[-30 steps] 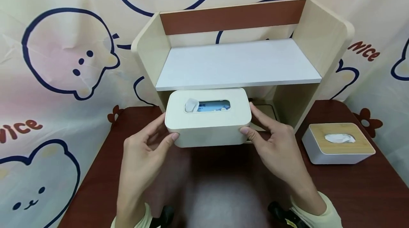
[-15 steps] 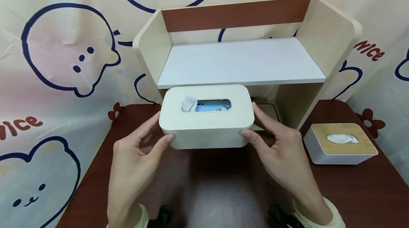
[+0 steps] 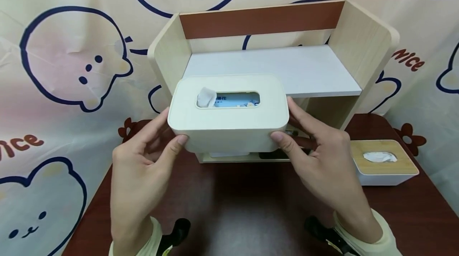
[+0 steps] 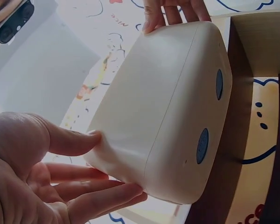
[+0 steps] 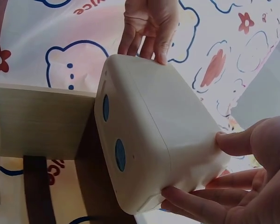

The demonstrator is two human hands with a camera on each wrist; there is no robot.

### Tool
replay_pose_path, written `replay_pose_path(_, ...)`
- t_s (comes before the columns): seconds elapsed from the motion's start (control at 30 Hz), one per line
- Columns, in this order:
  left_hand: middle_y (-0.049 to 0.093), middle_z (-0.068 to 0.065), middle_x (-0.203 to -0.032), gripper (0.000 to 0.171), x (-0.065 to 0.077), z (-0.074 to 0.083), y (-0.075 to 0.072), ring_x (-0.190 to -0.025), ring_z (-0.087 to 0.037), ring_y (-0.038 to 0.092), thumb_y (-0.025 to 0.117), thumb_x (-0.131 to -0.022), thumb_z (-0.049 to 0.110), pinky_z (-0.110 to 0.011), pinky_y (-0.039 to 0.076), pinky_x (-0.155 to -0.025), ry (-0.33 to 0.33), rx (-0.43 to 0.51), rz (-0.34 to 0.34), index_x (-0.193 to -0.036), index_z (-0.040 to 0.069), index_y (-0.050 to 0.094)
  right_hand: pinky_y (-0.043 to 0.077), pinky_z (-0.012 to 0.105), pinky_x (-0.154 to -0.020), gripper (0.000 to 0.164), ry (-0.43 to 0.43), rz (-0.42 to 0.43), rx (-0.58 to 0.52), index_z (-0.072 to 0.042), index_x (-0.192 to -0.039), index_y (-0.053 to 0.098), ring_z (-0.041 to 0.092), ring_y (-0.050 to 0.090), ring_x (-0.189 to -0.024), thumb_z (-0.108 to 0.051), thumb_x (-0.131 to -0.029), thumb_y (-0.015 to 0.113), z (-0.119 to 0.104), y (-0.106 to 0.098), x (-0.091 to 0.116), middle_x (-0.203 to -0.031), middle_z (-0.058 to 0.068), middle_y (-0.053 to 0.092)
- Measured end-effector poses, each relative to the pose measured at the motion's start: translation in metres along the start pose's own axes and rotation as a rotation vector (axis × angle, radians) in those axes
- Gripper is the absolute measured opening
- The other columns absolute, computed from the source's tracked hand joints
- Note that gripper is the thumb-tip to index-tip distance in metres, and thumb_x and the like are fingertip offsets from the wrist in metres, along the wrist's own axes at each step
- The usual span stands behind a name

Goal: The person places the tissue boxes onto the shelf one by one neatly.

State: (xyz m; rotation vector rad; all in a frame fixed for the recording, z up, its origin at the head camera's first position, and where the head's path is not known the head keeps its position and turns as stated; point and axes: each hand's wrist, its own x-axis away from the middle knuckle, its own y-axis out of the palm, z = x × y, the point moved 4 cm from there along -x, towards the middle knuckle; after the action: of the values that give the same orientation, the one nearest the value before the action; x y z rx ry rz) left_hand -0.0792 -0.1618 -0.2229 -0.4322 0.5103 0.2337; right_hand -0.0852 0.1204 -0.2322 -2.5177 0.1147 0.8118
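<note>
One cream tissue box (image 3: 226, 122) is up off the worktop (image 3: 247, 212), held between the left hand (image 3: 138, 170) and the right hand (image 3: 324, 160). Each hand pinches one end of it. The left thumb is on the front, near the corner, and the left fingers (image 4: 105, 198) press on the end of the box. The right fingers (image 5: 196, 200) press on the other end, and the right thumb is on the front too. The box is just in front of the white shelf (image 3: 319, 70) and hides part of it. A long slot is cut in the top. A blue pack (image 3: 234, 99) shows inside, and a bit of white tissue (image 3: 206, 97) pokes up on the left. From the wrists you can see the bottom, which has two round blue spots (image 4: 202, 146).

The white shelf is part of a pale shelf stand (image 3: 369, 56) with a red-brown board (image 3: 261, 20) across the back. To the right, a second box (image 3: 389, 179) stands on the worktop. It is white, with a wood-coloured lid (image 3: 403, 156) and a white tissue showing in the middle. Behind it all hangs a big sheet (image 3: 71, 136) with bears, flowers and the word "nice" on it.
</note>
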Motion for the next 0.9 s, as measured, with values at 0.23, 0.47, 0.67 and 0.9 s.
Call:
replay_pose_path(0.23, 0.073, -0.006, -0.141, 0.06, -0.008, 0.01, -0.008, -0.118, -0.008, 0.075, 0.078, -0.094, -0.004, -0.021, 0.059, -0.093, 0.045, 0.009, 0.007, -0.148, 0.019, 0.065, 0.058, 0.015, -0.087, 0.076, -0.066, -0.006, 0.064, -0.015, -0.16, 0.051, 0.025, 0.072, -0.126, -0.002, -0.092, 0.084, -0.011, -0.006, -0.01, -0.153, 0.009, 0.063)
replay_pose_path(0.47, 0.071, 0.0, -0.143, 0.057, -0.025, 0.013, -0.007, -0.122, -0.015, 0.075, 0.077, -0.096, -0.001, -0.022, 0.058, -0.096, 0.072, 0.036, 0.026, -0.148, 0.02, 0.065, 0.059, 0.028, -0.094, 0.077, -0.094, 0.016, 0.095, -0.015, -0.16, 0.048, 0.024, 0.068, -0.133, -0.005, -0.093, 0.083, -0.017, -0.006, -0.026, -0.157, 0.005, 0.059)
replay_pose_path(0.67, 0.072, 0.002, -0.141, 0.054, -0.043, 0.006, 0.0, -0.123, -0.015, 0.074, 0.078, -0.098, 0.004, -0.021, 0.059, -0.093, 0.057, 0.038, 0.036, -0.147, 0.021, 0.066, 0.057, 0.036, -0.097, 0.071, -0.062, -0.009, 0.035, -0.015, -0.16, 0.048, 0.029, 0.064, -0.138, -0.008, -0.097, 0.08, -0.012, -0.003, -0.045, -0.16, 0.005, 0.056)
replay_pose_path(0.9, 0.07, -0.001, -0.144, 0.053, -0.066, 0.002, 0.004, -0.126, -0.016, 0.072, 0.077, -0.099, 0.006, -0.03, 0.059, -0.096, 0.055, 0.01, 0.052, -0.149, 0.019, 0.064, 0.059, 0.044, -0.097, 0.068, -0.022, -0.001, 0.01, -0.02, -0.16, 0.05, 0.027, 0.063, -0.139, -0.012, -0.099, 0.079, -0.006, 0.003, -0.071, -0.158, 0.001, 0.058)
